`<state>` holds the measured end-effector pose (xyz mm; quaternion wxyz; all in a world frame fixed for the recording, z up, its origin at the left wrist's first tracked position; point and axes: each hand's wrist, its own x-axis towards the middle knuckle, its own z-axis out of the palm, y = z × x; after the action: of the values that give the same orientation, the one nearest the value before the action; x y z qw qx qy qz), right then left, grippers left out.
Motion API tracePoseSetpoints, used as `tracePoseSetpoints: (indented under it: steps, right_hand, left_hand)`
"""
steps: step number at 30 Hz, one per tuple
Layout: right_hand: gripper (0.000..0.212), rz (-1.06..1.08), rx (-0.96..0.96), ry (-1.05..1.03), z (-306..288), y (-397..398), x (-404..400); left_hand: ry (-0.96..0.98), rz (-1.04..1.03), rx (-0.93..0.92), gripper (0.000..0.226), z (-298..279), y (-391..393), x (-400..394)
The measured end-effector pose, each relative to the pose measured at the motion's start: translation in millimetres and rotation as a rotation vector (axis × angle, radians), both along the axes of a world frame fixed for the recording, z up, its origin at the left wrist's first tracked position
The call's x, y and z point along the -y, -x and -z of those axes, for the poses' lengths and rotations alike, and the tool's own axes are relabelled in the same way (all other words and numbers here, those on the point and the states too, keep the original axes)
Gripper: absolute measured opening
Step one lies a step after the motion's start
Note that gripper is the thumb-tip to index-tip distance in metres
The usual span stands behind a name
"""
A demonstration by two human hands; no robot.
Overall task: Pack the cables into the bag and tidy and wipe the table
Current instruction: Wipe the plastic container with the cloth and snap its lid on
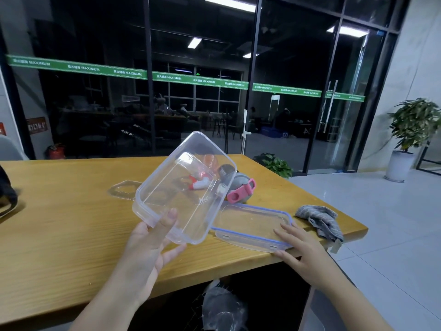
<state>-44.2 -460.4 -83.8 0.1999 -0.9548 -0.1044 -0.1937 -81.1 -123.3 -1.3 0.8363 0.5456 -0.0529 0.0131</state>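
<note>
The left hand grips the clear container by its near rim, tilted and lifted off the table, while the right hand lies flat, fingers straight, on the lid just beyond it. That lid overhangs the edge, so a careless push could tip it off. The coiled cables sit farther out, beyond both hands, unpacked, and a swinging container could knock them.

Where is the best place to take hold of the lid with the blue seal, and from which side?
Probably the lid's near long edge, from the person's side: it lies flat and overhangs the table edge there, so the right hand can pinch it, thumb beneath.
</note>
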Motion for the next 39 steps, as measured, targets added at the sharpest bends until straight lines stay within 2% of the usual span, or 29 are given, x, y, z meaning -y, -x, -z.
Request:
tracePoseSetpoints:
  steps: [2, 3, 6, 9, 16, 25, 35, 39]
  right_hand:
    - [0.072, -0.016, -0.005, -0.024, -4.9, -0.5, 0.5]
    - [0.067, -0.025, -0.016, -0.042, -7.6, -0.2, 0.6]
    - [0.034, -0.039, -0.04, -0.095, -15.9, 2.0, 0.3]
    - [0.034, -0.026, 0.021, -0.17, -22.8, 0.7, -1.0]
    - [0.021, -0.006, 0.126, -0.276, -45.1, -2.3, -12.0]
    - [0.023, 0.121, 0.157, -0.557, -61.5, -9.6, -26.1]
    - [0.016, 0.1, 0.141, -0.628, -71.4, -7.3, -37.5]
    - [0.016, 0.079, 0.185, -0.658, -79.3, -4.0, -42.4]
  left_hand:
    - [-0.006, -0.01, -0.003, 0.106, 0.5, 1.3, -0.3]
    - [-0.005, -0.013, -0.002, 0.102, 0.8, 2.2, -0.7]
    - [0.002, -0.024, 0.001, 0.098, 0.8, 3.4, -2.1]
    - [-0.012, -0.026, 0.004, 0.109, 0.6, 3.5, -3.2]
    - [-0.015, -0.015, 0.019, 0.107, 0.4, 5.4, -4.8]
    - [-0.007, -0.038, 0.022, 0.105, -0.8, 9.4, -11.9]
    - [0.026, -0.086, 0.012, 0.113, -2.8, 13.1, -28.9]
    - [0.011, -0.11, 0.033, 0.103, -1.7, 14.1, -36.3]
